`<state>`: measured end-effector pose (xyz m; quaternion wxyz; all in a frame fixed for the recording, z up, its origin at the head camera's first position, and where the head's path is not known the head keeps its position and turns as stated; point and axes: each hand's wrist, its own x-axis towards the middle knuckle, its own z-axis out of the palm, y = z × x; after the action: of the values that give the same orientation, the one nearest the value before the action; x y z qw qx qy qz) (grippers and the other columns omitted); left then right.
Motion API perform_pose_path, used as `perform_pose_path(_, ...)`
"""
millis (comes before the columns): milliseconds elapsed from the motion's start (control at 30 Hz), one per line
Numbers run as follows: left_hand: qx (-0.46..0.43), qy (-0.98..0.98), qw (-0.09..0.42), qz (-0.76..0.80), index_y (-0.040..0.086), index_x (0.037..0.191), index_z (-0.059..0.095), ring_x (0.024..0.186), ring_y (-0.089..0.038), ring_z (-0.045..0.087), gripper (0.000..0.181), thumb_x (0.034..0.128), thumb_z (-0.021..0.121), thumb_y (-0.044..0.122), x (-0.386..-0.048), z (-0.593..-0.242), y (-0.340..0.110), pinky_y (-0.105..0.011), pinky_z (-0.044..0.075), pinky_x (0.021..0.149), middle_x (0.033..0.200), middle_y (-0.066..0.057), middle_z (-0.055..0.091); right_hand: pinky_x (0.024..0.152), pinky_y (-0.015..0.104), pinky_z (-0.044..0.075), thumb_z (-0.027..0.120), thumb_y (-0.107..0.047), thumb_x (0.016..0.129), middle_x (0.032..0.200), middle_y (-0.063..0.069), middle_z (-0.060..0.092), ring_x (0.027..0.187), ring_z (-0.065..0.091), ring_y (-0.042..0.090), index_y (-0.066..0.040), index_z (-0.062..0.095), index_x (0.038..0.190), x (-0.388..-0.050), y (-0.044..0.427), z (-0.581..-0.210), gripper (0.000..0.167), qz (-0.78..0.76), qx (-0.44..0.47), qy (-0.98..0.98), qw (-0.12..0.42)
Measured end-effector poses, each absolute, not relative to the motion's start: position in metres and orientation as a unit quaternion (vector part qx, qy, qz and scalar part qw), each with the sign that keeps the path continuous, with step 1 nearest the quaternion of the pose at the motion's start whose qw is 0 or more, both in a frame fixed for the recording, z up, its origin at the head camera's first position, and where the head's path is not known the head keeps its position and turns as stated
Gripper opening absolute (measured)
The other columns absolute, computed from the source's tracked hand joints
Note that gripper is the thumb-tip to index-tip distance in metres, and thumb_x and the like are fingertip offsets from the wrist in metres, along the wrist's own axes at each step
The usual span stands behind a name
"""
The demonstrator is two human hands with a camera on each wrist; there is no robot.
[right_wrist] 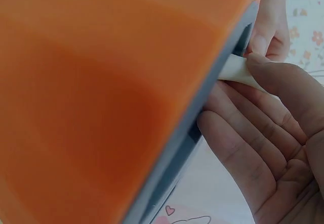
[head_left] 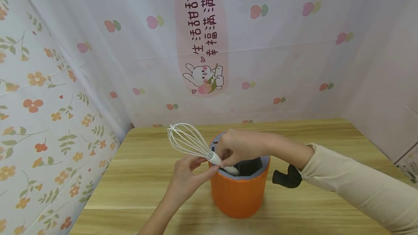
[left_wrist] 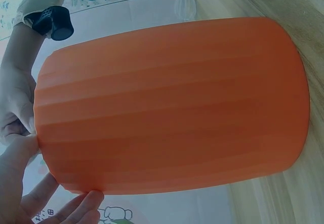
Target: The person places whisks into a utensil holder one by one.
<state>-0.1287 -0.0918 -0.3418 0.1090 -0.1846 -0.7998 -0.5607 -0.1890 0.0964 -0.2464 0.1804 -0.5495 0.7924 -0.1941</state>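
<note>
A whisk with white wires and a white handle [head_left: 214, 158] leans out over the left rim of an orange utensil holder [head_left: 238, 197]. The thumb and fingers of my right hand [head_left: 241, 147] pinch that handle at the rim; the right wrist view shows its white end [right_wrist: 235, 69] entering the opening. My left hand [head_left: 188, 177] lies against the holder's left side. Its thumb reaches the rim beside the handle, while its other fingers [left_wrist: 91, 203] rest fairly straight along the orange wall. The holder stands upright with a grey divided insert [head_left: 265, 162] on top. The handle's lower part is hidden inside.
The holder stands on a wood-grain table [head_left: 147, 184]. A printed curtain [head_left: 287, 64] hangs behind it, and a floral cloth [head_left: 49, 119] hangs on the left. A black device [head_left: 287, 177] sits at my right wrist, beside a cream sleeve [head_left: 352, 184].
</note>
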Motion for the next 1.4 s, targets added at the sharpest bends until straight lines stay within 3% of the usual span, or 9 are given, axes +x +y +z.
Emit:
perform_pose_path(567, -0.188, -0.794, 0.1, -0.569, 0.025, 0.1, 0.07, 0.095, -0.007, 0.061, 0.026, 0.075, 0.077, 0.024, -0.1286, -0.3416, -0.0913, -0.039, 0.048, 0.089, 0.1, 0.013, 0.066, 0.061, 0.014, 0.048, 0.072, -0.009, 0.079, 0.062, -0.013, 0.059, 0.062, 0.054, -0.003, -0.012, 0.07, 0.07, -0.1893, 0.0959, -0.2488, 0.009, -0.148, -0.524, 0.821, 0.175)
perform_pose_path(800, -0.197, -0.792, 0.104, -0.568, 0.023, 0.102, 0.068, 0.097, -0.009, 0.061, 0.026, 0.0765, 0.076, 0.024, -0.1285, -0.3406, -0.0913, -0.032, 0.048, 0.089, 0.101, 0.012, 0.065, 0.057, 0.014, 0.048, 0.074, -0.009, 0.077, 0.061, -0.013, 0.06, 0.06, 0.054, -0.003, -0.012, 0.07, 0.067, -0.1856, 0.0946, -0.2492, 0.011, -0.136, -0.502, 0.836, 0.176)
perform_pose_path(1400, -0.178, -0.802, 0.103, -0.561, 0.027, 0.097, 0.069, 0.099, -0.006, 0.058, 0.024, 0.0748, 0.077, 0.028, -0.1275, -0.3413, -0.092, -0.029, 0.048, 0.088, 0.1, 0.014, 0.064, 0.056, 0.015, 0.047, 0.075, -0.011, 0.076, 0.061, -0.013, 0.056, 0.059, 0.052, -0.003, -0.013, 0.065, 0.065, -0.1839, 0.0995, -0.2503, 0.015, -0.168, -0.507, 0.834, 0.143)
